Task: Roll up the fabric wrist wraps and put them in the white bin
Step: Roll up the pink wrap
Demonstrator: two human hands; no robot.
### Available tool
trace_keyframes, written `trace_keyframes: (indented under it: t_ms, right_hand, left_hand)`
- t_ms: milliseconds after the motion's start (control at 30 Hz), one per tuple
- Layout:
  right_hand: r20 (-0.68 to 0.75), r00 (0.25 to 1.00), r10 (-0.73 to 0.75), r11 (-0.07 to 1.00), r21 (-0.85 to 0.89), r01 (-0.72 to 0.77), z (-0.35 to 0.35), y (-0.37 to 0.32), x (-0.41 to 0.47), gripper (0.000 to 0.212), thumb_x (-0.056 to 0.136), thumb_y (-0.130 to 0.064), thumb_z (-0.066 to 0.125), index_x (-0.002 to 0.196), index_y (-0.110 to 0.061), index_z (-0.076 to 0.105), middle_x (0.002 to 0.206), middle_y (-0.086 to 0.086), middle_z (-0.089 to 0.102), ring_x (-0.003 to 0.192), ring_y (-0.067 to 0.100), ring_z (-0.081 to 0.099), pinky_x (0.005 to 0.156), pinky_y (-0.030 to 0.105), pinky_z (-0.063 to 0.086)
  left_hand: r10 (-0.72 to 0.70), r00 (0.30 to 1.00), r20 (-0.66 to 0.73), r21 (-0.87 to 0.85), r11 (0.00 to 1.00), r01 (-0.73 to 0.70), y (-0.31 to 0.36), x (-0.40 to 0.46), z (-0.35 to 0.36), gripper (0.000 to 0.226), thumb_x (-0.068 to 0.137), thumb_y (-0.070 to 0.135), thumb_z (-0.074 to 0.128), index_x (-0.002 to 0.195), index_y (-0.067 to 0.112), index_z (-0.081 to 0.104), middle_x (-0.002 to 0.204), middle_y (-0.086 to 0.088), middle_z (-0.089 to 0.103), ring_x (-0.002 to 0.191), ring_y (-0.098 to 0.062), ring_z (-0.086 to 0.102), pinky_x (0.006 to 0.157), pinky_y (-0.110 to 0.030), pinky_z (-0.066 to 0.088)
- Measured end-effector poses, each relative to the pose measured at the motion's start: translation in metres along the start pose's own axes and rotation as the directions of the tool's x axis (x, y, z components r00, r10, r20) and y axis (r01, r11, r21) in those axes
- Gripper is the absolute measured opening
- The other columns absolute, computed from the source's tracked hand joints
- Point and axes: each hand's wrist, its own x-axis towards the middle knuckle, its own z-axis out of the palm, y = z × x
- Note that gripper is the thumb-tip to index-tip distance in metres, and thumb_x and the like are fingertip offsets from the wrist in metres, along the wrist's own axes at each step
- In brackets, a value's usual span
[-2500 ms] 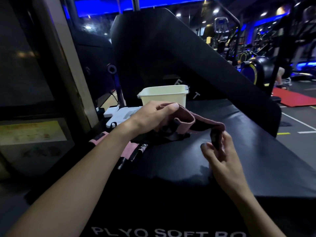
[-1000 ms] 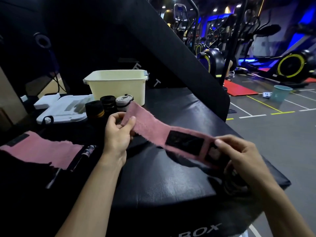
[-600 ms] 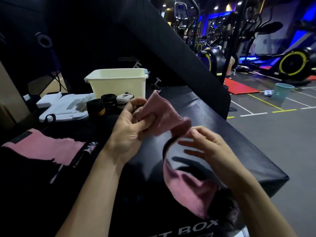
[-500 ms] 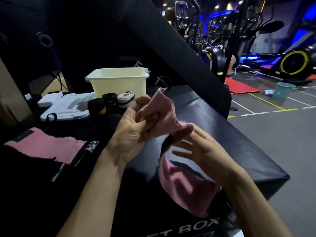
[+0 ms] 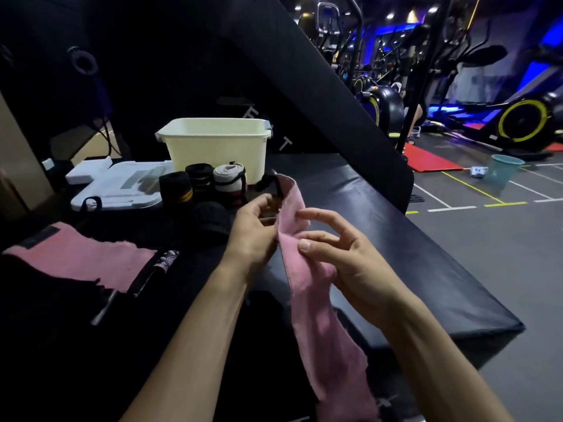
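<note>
A pink wrist wrap (image 5: 316,315) hangs from my hands over the black plyo box (image 5: 396,239), unrolled, its lower end dangling past the box's front. My left hand (image 5: 253,229) pinches the wrap's top end, beside its black thumb loop. My right hand (image 5: 341,257) holds the strip just below, thumb against the fabric, the other fingers spread. A second pink wrap (image 5: 82,260) lies flat at the left. The white bin (image 5: 216,147) stands at the back of the box.
Several rolled wraps (image 5: 201,184) in black and white stand in front of the bin. A white lid-like case (image 5: 118,187) lies to their left. A slanted black pad rises behind. Gym floor, machines and a teal bucket (image 5: 502,172) are on the right.
The wrap was stretched level between both hands; its right end has dropped and it now hangs down. My right hand has moved up close to my left near the top end.
</note>
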Motion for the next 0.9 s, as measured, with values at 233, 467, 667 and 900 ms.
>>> trace_keyframes:
  t_ms: [233,467,667,900]
  right_hand:
    - [-0.049,0.999,0.019,0.989,-0.147,-0.026,0.000,-0.009,0.027,0.055,0.072,-0.027,0.085,0.124,-0.035,0.070,0.097,0.005,0.066,0.089,0.019,0.060,0.076,0.035,0.042]
    - [-0.254,0.948,-0.193,0.951,-0.287,0.117,-0.028,-0.015,0.073,0.050,0.083,0.007,0.074,0.128,-0.014,0.068,0.117,-0.007,0.073,0.098,0.002,0.065,0.079,0.013,0.050]
    - [-0.371,0.922,-0.111,0.908,-0.415,-0.058,-0.075,-0.006,0.129,0.059,0.089,0.007,0.068,0.142,-0.014,0.056,0.122,0.001,0.063,0.079,0.000,0.058,0.062,0.008,0.047]
    - [-0.261,0.961,0.087,0.202,-0.941,-0.273,-0.096,0.002,0.146,0.069,0.097,-0.027,0.065,0.155,-0.007,0.034,0.156,0.020,0.036,0.140,0.031,0.042,0.107,0.027,0.034]
  left_hand:
    - [-0.157,0.974,0.164,-0.204,0.960,0.190,-0.004,0.005,-0.011,0.024,0.099,0.006,0.052,0.111,-0.008,0.067,0.100,-0.032,0.063,0.082,-0.035,0.063,0.077,-0.044,0.056]
    - [-0.167,0.975,0.150,0.040,0.986,0.163,-0.005,0.008,-0.017,0.025,0.109,0.023,0.047,0.122,0.024,0.068,0.096,0.003,0.075,0.082,-0.014,0.069,0.066,-0.024,0.057]
    - [-0.079,0.911,0.404,0.366,0.927,-0.082,-0.022,0.000,-0.010,0.055,0.096,0.029,0.070,0.144,0.047,0.049,0.122,0.002,0.065,0.092,-0.009,0.068,0.086,-0.029,0.059]
    - [-0.191,0.820,0.540,0.684,0.667,-0.295,-0.024,-0.007,-0.008,0.031,0.096,0.044,0.065,0.127,0.042,0.067,0.148,0.003,0.043,0.141,-0.012,0.034,0.120,-0.035,0.028]
